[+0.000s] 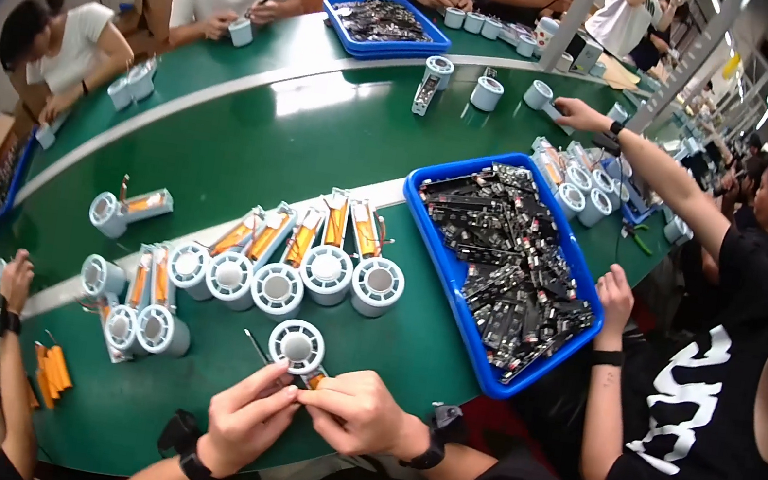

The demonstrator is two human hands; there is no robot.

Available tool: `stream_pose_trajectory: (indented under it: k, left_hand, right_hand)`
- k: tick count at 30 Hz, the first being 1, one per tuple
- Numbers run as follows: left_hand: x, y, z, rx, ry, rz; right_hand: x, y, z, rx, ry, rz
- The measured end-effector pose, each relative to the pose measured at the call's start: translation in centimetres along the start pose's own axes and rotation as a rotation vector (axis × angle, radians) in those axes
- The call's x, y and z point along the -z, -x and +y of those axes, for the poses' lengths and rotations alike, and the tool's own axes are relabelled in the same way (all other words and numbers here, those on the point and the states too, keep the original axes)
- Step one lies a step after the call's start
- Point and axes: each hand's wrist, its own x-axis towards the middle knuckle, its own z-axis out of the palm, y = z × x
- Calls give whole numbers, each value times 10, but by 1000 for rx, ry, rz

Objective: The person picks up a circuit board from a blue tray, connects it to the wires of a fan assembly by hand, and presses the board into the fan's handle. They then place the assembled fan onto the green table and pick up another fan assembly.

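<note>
Close in front of me is a light-blue handheld fan (298,344) with a round slotted head, its handle mostly hidden by my fingers. My right hand (365,412) is closed around the handle, where a bit of orange shows. Pinched together, the fingertips of my left hand (252,413) meet the right ones just below the fan head's rim. Whether a small part sits between them I cannot make out. A thin dark rod (255,346) sticks out left of the fan head. Beyond my hands stands a row of similar fans (328,272), their open handles showing orange cells and wires.
To the right, a blue tray (465,325) holds many small black parts. Orange cells (51,375) lie at the left, near another person's hands (17,282). A co-worker in black sits at my right, one arm (676,188) reaching across the green table (250,143). Another blue tray (381,48) stands farther back.
</note>
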Motion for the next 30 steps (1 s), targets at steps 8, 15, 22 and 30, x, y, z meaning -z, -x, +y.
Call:
stream_pose_trajectory:
  k: [8,15,22,30]
  left_hand:
    - [3,-14,-2,-3,11,54]
    - [-1,-6,-6,3,44,65]
    - [3,-11,-5,-81,-56,30]
    - [12,-20,22,133,-43,-100]
  right_hand:
    - [9,1,-11,-109,38,74]
    - [7,8,-18,-268,83,80]
    - [9,11,-22,-254,86,110]
    - [44,18,-22,-189,16,-55]
